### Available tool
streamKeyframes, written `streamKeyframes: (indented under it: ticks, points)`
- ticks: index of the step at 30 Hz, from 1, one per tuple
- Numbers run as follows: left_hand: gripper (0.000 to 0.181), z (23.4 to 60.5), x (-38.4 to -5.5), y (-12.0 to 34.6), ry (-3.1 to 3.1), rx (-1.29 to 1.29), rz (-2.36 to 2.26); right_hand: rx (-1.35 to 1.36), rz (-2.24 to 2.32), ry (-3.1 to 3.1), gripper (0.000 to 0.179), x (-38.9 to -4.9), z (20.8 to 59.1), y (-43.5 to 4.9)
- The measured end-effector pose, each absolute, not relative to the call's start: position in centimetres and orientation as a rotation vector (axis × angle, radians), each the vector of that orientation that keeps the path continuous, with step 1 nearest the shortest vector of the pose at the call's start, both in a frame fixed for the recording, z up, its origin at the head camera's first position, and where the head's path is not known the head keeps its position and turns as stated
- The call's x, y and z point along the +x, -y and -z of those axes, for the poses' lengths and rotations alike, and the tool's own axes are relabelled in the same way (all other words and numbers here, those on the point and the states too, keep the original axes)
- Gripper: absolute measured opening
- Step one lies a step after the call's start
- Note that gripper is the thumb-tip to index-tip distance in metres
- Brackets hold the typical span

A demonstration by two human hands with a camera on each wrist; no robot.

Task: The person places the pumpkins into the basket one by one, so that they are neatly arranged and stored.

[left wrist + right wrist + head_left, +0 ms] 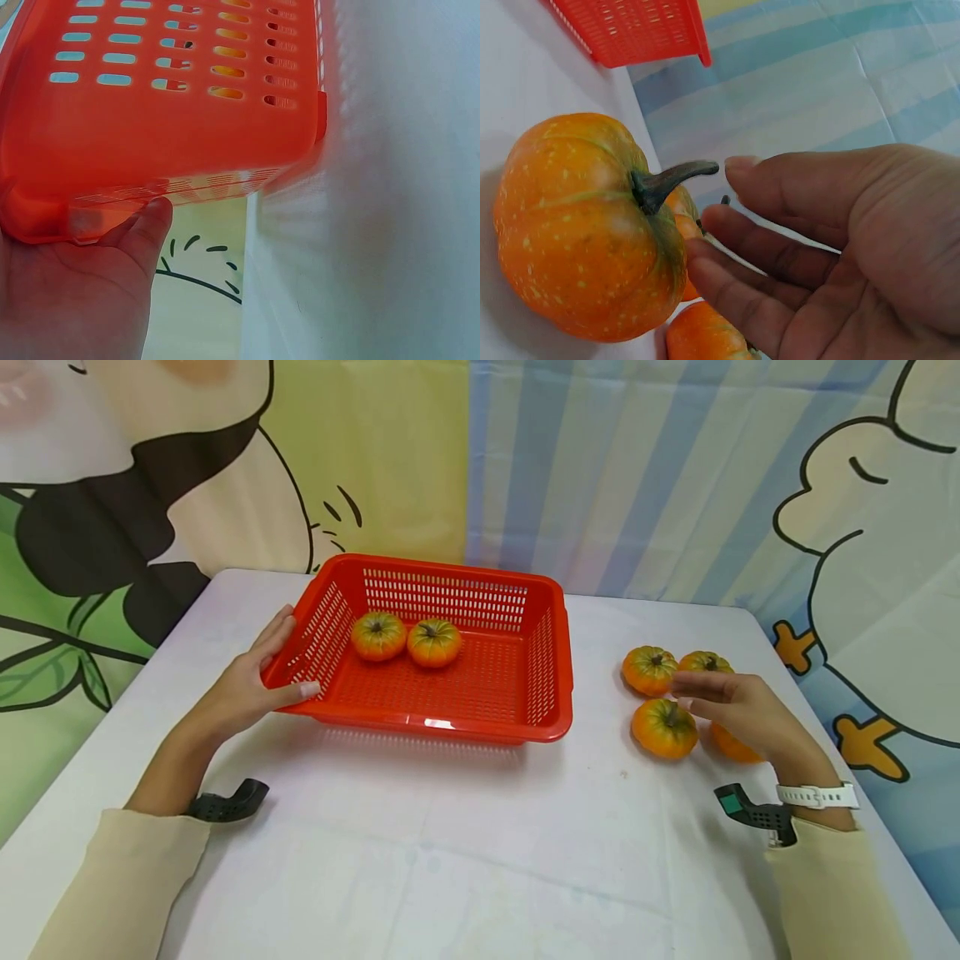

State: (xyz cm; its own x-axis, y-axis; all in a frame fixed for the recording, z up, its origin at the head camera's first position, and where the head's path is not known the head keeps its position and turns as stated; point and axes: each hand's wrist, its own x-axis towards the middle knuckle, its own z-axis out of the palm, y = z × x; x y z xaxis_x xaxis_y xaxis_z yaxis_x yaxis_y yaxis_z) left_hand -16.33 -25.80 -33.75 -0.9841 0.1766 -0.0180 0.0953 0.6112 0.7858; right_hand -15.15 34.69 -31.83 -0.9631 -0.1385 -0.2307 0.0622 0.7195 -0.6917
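Note:
A red plastic basket (450, 727) with slotted walls stands on the table, two small orange-green pumpkins (378, 636) side by side inside it. My left hand (243, 681) grips its left rim, thumb at the front corner and fingers along the outer side. In the left wrist view, the left hand (90, 285) holds the rim near the basket's end wall (165, 127). Over a cluster of several pumpkins at the right, my right hand (731, 702) hovers with nothing between its fingers. The right wrist view puts its thumb tip beside the stem of the nearest pumpkin (585, 232).
A white cloth covers the table (420, 860). Behind it hangs a cartoon-printed curtain (585, 468). Black wrist devices (228, 802) show on both forearms, and a white band (817, 796) circles the right wrist.

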Motion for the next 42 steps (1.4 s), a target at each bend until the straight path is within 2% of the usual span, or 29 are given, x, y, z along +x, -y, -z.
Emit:
streamKeyframes:
  ticks: [6, 16, 31, 42]
  points:
    - [0.099, 33.8, -16.3, 25.8, -2.731, 0.236, -1.329, -0.026, 1.005, -2.625, 0.044, -15.5, 32.7, -35.1]
    - [0.1, 33.7, -16.5, 25.7, -2.731, 0.242, -1.336, -0.089, 0.958, -2.545, 0.06, -15.9, 34.0, -35.4]
    - [0.098, 33.8, -16.3, 25.7, -2.735, 0.242, -1.351, -0.013, 0.98, -2.58, 0.064, -16.1, 33.6, -34.5]
    - [0.101, 33.7, -16.3, 25.8, -2.728, 0.215, -1.341, 0.079, 1.2, -2.491, 0.062, -16.2, 33.7, -33.5]
